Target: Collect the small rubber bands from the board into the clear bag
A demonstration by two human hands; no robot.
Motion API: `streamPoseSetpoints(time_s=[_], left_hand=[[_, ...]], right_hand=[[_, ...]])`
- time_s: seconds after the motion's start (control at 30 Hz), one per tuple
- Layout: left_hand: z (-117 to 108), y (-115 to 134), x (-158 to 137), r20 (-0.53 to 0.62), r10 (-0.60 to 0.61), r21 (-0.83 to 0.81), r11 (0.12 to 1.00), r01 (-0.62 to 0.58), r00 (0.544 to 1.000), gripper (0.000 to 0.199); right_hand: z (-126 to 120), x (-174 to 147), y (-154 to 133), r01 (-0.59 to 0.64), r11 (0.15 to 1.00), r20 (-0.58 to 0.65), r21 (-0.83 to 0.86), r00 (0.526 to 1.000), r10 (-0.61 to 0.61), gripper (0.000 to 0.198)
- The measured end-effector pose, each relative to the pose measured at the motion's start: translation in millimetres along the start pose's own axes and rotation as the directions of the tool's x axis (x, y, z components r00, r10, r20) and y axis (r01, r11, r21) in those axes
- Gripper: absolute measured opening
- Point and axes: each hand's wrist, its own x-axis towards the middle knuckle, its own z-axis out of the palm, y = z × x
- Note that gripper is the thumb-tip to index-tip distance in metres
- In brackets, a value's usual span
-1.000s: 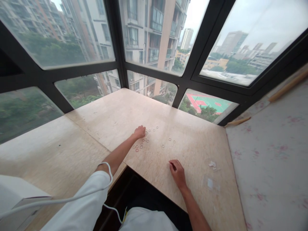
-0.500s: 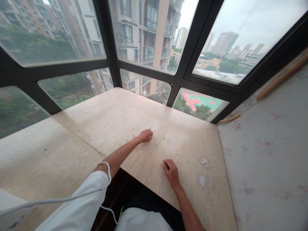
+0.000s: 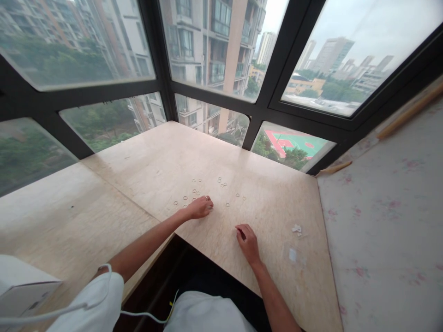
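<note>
Several small thin rings (image 3: 194,191) lie scattered on the pale marble-patterned tabletop (image 3: 145,175). My left hand (image 3: 200,208) is palm down just above or on the table, beside the left group of rings, partly covering some. Its fingers are curled and pressed together; whatever they hold is too small to make out. A small cluster of rings (image 3: 222,185) lies beyond it, and a few single rings (image 3: 237,195) are to the right. Closer to the table's front edge, my right hand (image 3: 247,240) has thumb and fingers curled together at the tips, their contents hidden.
Small white pieces (image 3: 296,229) and a clear plastic bag with a white label (image 3: 292,255) lie at the right. A white box (image 3: 27,290) stands at lower left. A white cable (image 3: 145,314) crosses by my left arm. Dark-framed windows (image 3: 166,92) and a papered wall (image 3: 384,221) border the table.
My left hand has drawn back to the left and nearer to me, uncovering the small cluster of rings. My right hand has stayed nearly in place. The view has shifted slightly.
</note>
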Motion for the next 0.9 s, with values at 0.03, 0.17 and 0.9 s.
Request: streamPoseSetpoints(time_s=[0.03, 0.17, 0.9], left_hand=[[1, 4, 0, -0.007, 0.029, -0.015, 0.999, -0.029, 1.0, 0.02], [-2, 1, 0, -0.079, 0.008, -0.006, 1.0, -0.009, 0.997, 0.029], [-10, -26, 27, -0.253, -0.219, 0.025, 0.972, 0.232, 0.942, 0.024]], right_hand=[[0, 0, 0, 0.001, 1.0, -0.001, -0.002, 1.0, -0.001, 0.02], [-1, -1, -1, -0.007, 1.0, -0.001, 0.0, 1.0, 0.007, 0.02], [0, 0, 0, -0.022, 1.0, -0.023, 0.002, 0.999, 0.022, 0.02]])
